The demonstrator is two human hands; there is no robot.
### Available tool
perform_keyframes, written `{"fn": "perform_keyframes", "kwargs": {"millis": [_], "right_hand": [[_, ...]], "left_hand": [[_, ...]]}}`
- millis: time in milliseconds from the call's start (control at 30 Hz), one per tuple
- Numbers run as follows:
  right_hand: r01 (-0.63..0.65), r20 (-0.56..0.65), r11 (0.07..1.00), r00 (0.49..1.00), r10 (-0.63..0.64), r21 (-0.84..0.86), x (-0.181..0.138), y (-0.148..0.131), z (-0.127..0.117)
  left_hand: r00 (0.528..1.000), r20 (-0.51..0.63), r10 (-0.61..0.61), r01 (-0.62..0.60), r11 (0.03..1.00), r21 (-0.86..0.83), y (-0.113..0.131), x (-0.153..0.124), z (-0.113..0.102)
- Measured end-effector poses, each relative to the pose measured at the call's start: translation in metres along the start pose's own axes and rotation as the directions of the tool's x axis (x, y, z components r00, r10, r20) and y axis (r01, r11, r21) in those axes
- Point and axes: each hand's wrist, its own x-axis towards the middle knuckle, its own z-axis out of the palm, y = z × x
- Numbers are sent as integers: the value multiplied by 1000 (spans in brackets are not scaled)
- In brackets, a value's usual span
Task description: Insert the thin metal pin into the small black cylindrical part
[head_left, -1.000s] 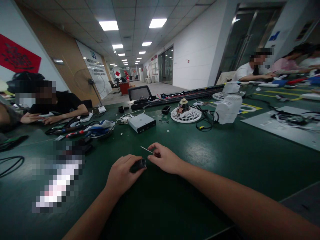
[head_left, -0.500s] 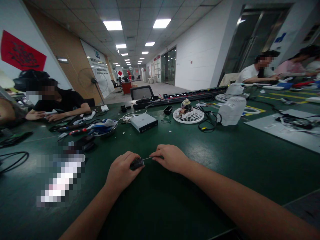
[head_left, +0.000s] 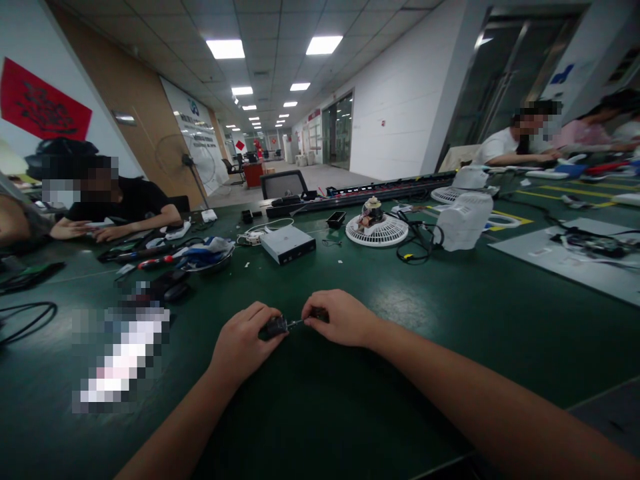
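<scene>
Green table point(head_left: 480, 293) under everything, spread out on all sides of the optical disc drive point(head_left: 288, 245). Well right of the drive, a pale grey panel point(head_left: 570, 261) bearing electronics. Right of the drive but nearer to it, a white fan grille point(head_left: 380, 239); past that, a white plastic housing point(head_left: 465, 223).

On the near side of the drive, well apart from it: left hand point(head_left: 243, 337) and right hand point(head_left: 345, 319), facing each other across a dark cylindrical handle point(head_left: 276, 326) and a thin metal rod point(head_left: 296, 323). Step in hand, by judgement: working rod at handle's end; inserting or drawing out, cannot tell. Next move probably calls for a steady left grip and rod kept in line with handle.

Left fingers: curled firmly round the handle, thumb underneath. Right fingers: thumb and forefinger pinched on the rod, nearly closed, others tucked in. Rod tip at handle's end; inside or merely touching, too small to tell.
</scene>
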Motion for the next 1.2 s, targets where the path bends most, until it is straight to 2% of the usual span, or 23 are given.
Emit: {"fn": "perform_keyframes", "kwargs": {"millis": [133, 267, 433, 600, 733, 933, 1100, 1200], "right_hand": [[-47, -62, 996, 997, 42, -78, 0, 3, 1], [-46, -8, 992, 999, 46, -113, 0, 1, 1], [-225, -36, 966, 974, 222, -131, 1, 0, -1], [-211, 140, 977, 967, 212, -26, 2, -3, 0], [-228, 217, 974, 951, 221, 8, 2, -5, 5], [-299, 132, 942, 951, 281, 150, 3, -1, 7], [-288, 64, 879, 956, 285, 380, 4, -1, 8], [-236, 18, 862, 967, 255, 449, 4, -5, 8]], "left_hand": [[999, -22, 40, -40, 999, -5, 2, 1, 1], [1000, -6, 22, -22, 1000, 19, 1, 1, 3], [996, -29, -81, 83, 995, 56, 0, 1, 5], [986, -52, -160, 162, 986, 37, -3, 2, 7], [973, -43, -226, 226, 974, 8, -4, 3, 9], [964, 36, -265, 266, 964, -27, -1, 2, 8], [928, 164, -334, 342, 940, -22, 3, 3, 4], [922, 234, -307, 324, 945, -34, 8, 4, 1]]}}
